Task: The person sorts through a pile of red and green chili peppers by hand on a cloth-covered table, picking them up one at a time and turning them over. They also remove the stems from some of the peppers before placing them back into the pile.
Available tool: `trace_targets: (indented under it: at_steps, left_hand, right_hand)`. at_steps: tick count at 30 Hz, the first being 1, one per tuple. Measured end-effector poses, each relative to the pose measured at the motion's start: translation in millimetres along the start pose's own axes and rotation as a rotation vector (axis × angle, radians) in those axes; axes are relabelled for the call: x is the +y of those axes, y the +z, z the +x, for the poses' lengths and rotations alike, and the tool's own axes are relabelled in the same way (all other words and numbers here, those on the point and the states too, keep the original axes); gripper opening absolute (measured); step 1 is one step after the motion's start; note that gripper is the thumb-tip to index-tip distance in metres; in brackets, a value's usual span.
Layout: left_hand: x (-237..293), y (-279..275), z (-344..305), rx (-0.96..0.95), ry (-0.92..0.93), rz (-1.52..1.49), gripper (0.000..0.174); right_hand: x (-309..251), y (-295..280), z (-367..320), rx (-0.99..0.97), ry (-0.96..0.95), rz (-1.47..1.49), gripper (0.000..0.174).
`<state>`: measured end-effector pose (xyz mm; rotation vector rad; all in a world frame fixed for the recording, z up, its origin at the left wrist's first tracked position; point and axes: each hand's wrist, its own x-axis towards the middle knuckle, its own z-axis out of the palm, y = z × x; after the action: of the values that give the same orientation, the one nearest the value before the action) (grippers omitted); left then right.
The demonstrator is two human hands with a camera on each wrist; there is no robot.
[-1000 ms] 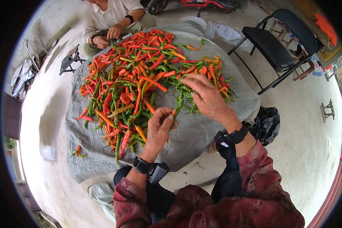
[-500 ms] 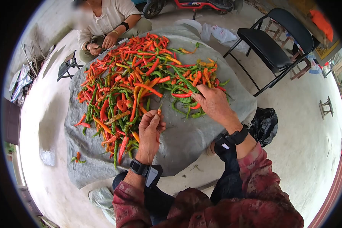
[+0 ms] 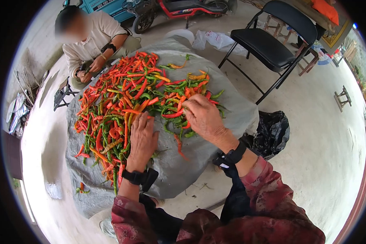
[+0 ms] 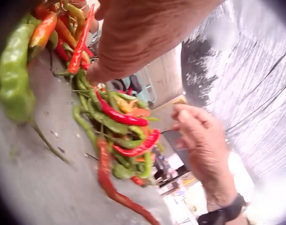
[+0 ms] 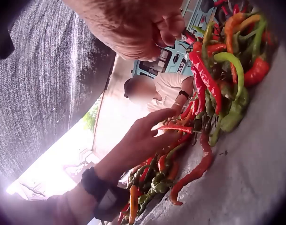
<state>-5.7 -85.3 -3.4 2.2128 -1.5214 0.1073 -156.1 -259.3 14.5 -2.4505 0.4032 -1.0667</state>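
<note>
Red, green and orange chili peppers [image 3: 110,122] lie in a large heap on a grey cloth [image 3: 179,171], with a smaller pile of peppers [image 3: 173,99] to its right. My left hand [image 3: 141,140] reaches over the large heap's right edge, fingers mostly straight and thumb apart. Fingers bent downward, my right hand [image 3: 207,120] is at the smaller pile's near side. In the right wrist view its fingertips are close to a red pepper tip; I cannot tell whether they pinch it. A wrinkled reddish-brown pepper [image 5: 199,173] lies on the cloth between the hands.
Across the cloth a person [image 3: 95,44] sits with both hands together at the heap's far edge. A black folding chair [image 3: 268,51] stands at the right, a black plastic bag [image 3: 272,132] below it. A red scooter [image 3: 183,8] is parked behind.
My left hand has moved from the near side to the large heap and released a small pepper. The reddish-brown pepper now lies on the cloth. My right hand has left a long green pepper.
</note>
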Motion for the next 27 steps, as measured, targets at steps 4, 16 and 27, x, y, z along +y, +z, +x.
trace_targets:
  at_steps: [4, 16, 27]
  left_hand:
    - [-40.3, 34.5, 47.5, -0.07, 0.113, 0.512, 0.066]
    - [-76.5, 41.1, 122.7, -0.387, -0.358, 0.336, 0.077]
    - [-85.3, 39.6, 114.8, -0.142, -0.222, 0.492, 0.039]
  right_hand:
    - [-8.0, 4.4, -0.5, 0.072, -0.041, 0.051, 0.011]
    - [-7.2, 2.2, -5.8, 0.037, 0.014, 0.143, 0.018]
    - [1.9, 6.8, -5.9, -0.157, 0.07, -0.044, 0.022]
